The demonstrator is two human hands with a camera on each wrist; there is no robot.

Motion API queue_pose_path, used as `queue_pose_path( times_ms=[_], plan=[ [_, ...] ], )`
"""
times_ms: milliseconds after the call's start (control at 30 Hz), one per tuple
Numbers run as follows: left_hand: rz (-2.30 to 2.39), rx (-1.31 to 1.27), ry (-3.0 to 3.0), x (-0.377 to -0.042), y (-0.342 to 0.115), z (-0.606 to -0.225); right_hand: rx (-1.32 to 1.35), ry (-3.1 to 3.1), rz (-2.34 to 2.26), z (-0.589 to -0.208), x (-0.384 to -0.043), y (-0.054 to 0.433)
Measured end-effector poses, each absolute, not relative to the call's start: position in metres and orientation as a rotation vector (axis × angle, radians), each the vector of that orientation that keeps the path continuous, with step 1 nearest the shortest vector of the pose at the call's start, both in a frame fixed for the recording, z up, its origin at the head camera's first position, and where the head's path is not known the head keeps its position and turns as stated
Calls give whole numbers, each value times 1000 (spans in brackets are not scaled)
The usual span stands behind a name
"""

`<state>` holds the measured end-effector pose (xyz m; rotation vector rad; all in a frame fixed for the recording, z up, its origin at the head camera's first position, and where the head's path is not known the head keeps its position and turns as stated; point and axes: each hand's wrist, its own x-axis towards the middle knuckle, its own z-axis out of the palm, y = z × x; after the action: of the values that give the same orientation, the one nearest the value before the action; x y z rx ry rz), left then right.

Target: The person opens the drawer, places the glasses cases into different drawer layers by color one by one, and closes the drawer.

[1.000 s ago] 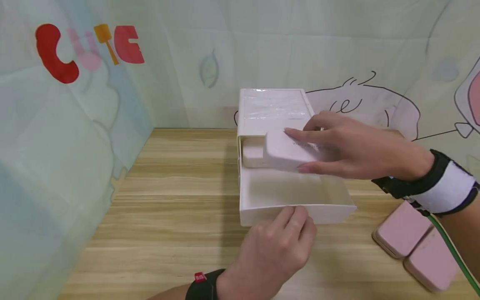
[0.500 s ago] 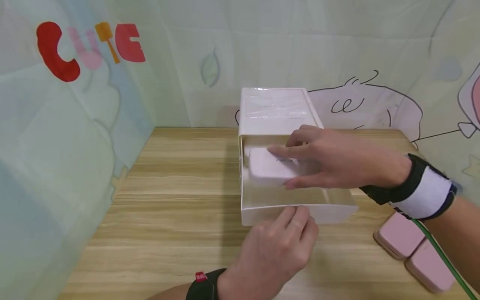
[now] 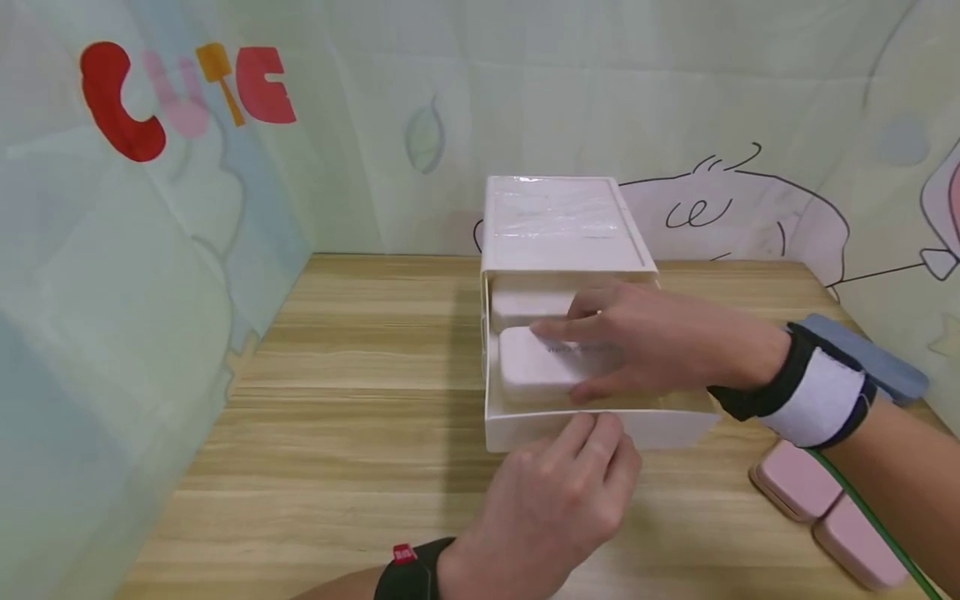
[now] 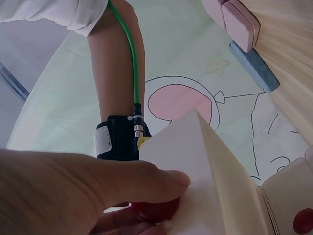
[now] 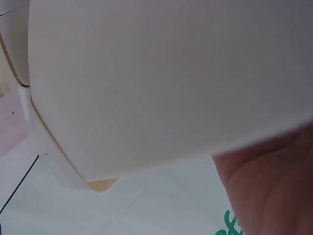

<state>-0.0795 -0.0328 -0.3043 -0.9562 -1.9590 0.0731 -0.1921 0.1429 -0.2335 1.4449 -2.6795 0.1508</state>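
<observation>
A white drawer unit (image 3: 555,221) stands with its top drawer (image 3: 600,429) pulled out toward me. My left hand (image 3: 558,504) holds the drawer front, its thumb and fingers round a red knob (image 4: 155,209) in the left wrist view. Inside the drawer, my right hand (image 3: 637,346) holds a white rounded case (image 3: 525,362) with small dark lettering, fingers along its far edge and thumb on the near side. Behind it lies another white case (image 3: 532,298), partly covered by the hand. The drawer's side wall (image 5: 166,88) fills most of the right wrist view and hides the fingers.
Two pink cases (image 3: 798,479) lie side by side on the wooden table (image 3: 345,400) at the right. Beyond the right wrist is a blue case (image 3: 870,358). A green cable (image 3: 873,521) runs along the right forearm. Printed cloth (image 3: 360,150) encloses the back and left.
My right hand has lowered the white case leftward and toward me, from above the drawer into its front part. More of the case behind shows. The left hand stays at the drawer front.
</observation>
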Motion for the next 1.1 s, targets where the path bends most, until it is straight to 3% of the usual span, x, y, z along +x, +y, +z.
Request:
queue_pose_path(
  times_ms=[1100],
  plan=[
    [36,-937,-1913,-84,-31,-306,1394,-2691,96,-245,-196,143]
  ],
)
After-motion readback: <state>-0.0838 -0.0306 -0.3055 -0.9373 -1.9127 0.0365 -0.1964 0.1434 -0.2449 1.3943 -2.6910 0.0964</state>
